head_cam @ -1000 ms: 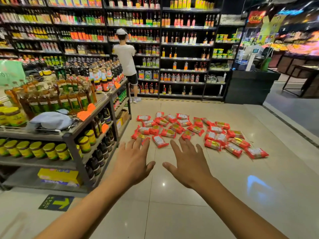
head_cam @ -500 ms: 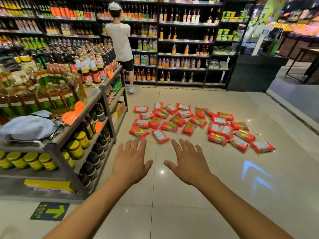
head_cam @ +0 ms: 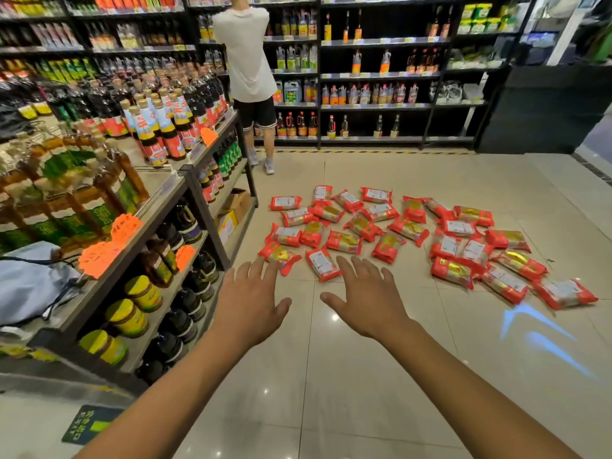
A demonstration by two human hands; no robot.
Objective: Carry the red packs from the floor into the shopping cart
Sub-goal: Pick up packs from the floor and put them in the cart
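Observation:
Several red packs (head_cam: 390,233) lie scattered on the tiled floor ahead, spreading from the shelf's end to the right. The nearest ones are a pack (head_cam: 280,256) just beyond my left fingertips and a pack (head_cam: 322,264) between my two hands. My left hand (head_cam: 248,303) and my right hand (head_cam: 367,299) are stretched forward, palms down, fingers spread, holding nothing. Both hover short of the packs. No shopping cart is in view.
A low shelf rack (head_cam: 159,233) with bottles and jars runs along my left; a grey bag (head_cam: 29,283) lies on its top. A person in a white shirt (head_cam: 246,61) stands at the back shelves (head_cam: 381,74). A dark counter (head_cam: 543,111) stands at the right.
I have moved closer to the packs, which now look larger and nearer to my fingertips. Both hands stay outstretched and spread.

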